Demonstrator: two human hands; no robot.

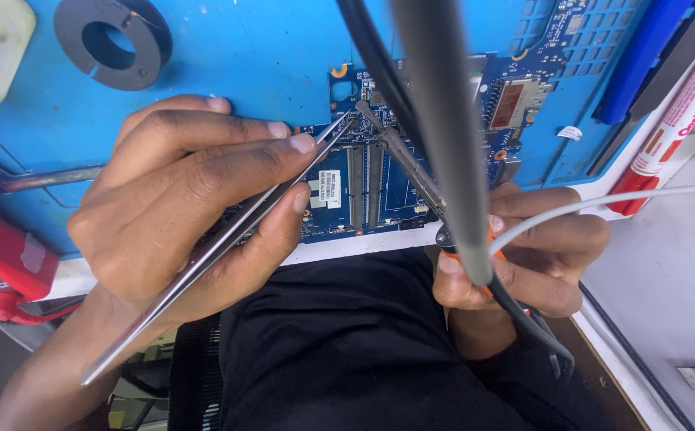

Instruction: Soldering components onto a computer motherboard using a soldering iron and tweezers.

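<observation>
My left hand [180, 207] grips metal tweezers [228, 235], whose tips meet the blue circuit board [387, 172] near its upper middle. My right hand [535, 251] holds a soldering iron [411, 168] with an orange and black grip; its metal tip points to the same spot as the tweezers. A grey cable [603, 201] runs from my right hand off to the right. The board lies on a blue work mat [244, 56].
A thick dark cable and a grey rod [443, 120] hang close to the camera, hiding part of the board. A black ring [112, 40] lies on the mat at top left. Red tool parts [0, 255] sit at left, a red and white tube [675, 128] at right.
</observation>
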